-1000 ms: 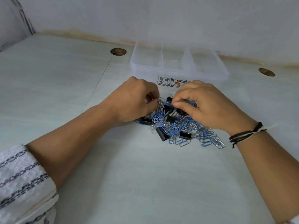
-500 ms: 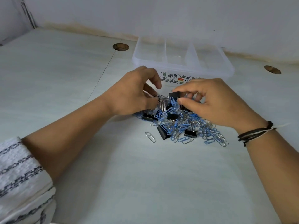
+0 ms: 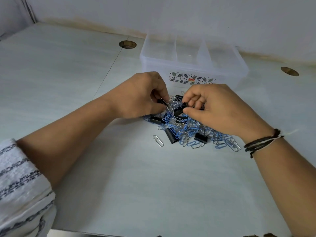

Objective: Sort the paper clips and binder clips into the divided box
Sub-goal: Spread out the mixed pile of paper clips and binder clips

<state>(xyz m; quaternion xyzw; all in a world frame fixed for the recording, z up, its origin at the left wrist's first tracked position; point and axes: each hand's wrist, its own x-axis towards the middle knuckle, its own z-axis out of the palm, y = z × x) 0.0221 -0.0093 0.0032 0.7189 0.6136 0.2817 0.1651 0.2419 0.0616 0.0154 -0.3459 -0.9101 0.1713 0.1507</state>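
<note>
Mixed pile (image 3: 188, 127) of paper clips and black binder clips sits just in front of the divided box (image 3: 193, 65). Left hand (image 3: 142, 96) pinches a binder clip (image 3: 161, 101) tangled with silver clips. Right hand (image 3: 215, 106) is curled into the pile, apparently pinching; its hold is hidden. Risk: linked clips drag strays into the wrong compartment. Box contents hard to make out.

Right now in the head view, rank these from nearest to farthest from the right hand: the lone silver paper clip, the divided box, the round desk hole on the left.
From the right hand:
1. Divided box, just behind it.
2. Lone silver paper clip, front left of the pile.
3. Left desk hole, far back left.
</note>
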